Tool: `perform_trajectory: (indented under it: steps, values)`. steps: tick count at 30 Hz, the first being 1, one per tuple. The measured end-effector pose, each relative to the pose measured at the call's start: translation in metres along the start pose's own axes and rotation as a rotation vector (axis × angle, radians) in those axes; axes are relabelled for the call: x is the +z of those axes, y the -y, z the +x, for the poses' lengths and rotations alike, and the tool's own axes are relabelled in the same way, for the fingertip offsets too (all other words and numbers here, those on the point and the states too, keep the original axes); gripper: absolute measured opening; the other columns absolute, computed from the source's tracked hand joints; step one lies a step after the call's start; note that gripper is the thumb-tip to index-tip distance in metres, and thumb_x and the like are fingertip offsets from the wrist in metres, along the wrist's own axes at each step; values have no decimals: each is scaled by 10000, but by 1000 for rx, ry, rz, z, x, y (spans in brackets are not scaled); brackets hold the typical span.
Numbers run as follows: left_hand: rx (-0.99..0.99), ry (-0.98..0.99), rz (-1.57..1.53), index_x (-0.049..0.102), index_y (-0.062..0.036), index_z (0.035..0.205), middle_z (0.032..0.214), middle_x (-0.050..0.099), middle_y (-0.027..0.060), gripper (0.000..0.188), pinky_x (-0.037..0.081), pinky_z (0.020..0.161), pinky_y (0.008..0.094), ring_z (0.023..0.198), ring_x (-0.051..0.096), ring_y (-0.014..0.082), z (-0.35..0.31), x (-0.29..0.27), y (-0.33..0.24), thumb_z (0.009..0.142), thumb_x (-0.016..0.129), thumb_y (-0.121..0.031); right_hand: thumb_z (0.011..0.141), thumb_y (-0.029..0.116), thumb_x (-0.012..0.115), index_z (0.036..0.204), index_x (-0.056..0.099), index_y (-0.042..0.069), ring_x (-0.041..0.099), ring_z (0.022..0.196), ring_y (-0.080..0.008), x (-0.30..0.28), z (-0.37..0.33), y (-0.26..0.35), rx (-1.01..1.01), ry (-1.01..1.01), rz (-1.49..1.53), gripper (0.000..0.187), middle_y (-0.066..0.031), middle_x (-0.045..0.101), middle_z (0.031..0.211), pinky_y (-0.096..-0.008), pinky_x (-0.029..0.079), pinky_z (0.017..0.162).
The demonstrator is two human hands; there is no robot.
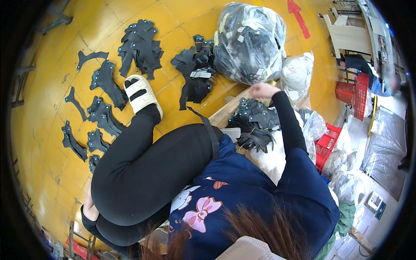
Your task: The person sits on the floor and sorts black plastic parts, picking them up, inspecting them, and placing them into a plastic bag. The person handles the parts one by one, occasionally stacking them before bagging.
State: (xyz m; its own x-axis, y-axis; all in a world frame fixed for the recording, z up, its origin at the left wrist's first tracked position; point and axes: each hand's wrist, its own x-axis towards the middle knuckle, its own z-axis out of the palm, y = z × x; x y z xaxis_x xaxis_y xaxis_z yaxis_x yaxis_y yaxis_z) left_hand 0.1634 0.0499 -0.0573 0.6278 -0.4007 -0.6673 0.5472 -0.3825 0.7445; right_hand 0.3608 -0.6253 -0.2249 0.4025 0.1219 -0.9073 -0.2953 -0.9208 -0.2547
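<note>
My right hand [263, 91] is closed, its fingers curled in at the lower edge of a big clear plastic bag [249, 43] packed with dark pieces. Whatever it may hold is too small to make out. Just below it, a banded bundle of black cut fabric pieces [253, 121] rests beside a wooden board [227, 108]. Past my bent knee, bare skin above a black cuff appears to be my left hand [89, 208]; its fingers are hidden behind the leg. Nearest to it lies a small black stack [93, 162] on the yellow floor.
Several piles of curved black pieces [141, 47] spread over the floor around my cream slipper [142, 93]. Another heap [195, 71] adjoins the big bag. A white bag [297, 76], a red crate [328, 145] and more plastic bags crowd the right side. Someone sits beyond red baskets [360, 95].
</note>
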Motion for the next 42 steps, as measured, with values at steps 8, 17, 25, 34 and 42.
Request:
perform_trajectory:
  steps: [8,17,25,34,42]
  values:
    - [-20,-55,-84,343,25,1360,1325,461,131,515,278,1041,333,1221,431,240,-2,-4,7,932,512,-206,583,300,785,1048,577,122,450,1088,-312,124,-66,-5,-79,-326,-536,539,-115,482,1128,-419,410,891]
    - [-2,-84,-125,342,27,1360,1331,456,128,517,274,1043,331,1227,425,237,-11,-4,15,931,516,-202,746,195,692,1302,390,67,412,1166,-340,220,-112,-7,-143,-844,-297,646,-163,434,1243,-420,339,982]
    - [31,-121,-139,341,28,1360,1336,451,126,518,270,1045,329,1233,419,235,-21,-4,22,930,519,-198,710,198,671,1131,491,40,508,997,-288,202,-86,0,81,-730,-303,484,-129,542,1027,-396,386,863]
    - [71,-103,-117,326,36,1368,1374,411,123,533,250,1058,330,1271,381,231,-12,4,15,932,516,-203,806,251,629,1323,324,17,512,1058,-392,199,-131,-42,-32,-750,-146,644,-218,421,1239,-413,449,861]
    - [227,-320,-131,383,38,1332,1301,488,154,505,293,1049,354,1249,419,246,-25,2,-8,950,458,-283,737,200,705,1323,348,69,315,1277,-390,199,-85,53,-575,-1000,-279,698,-226,293,1423,-476,259,1026]
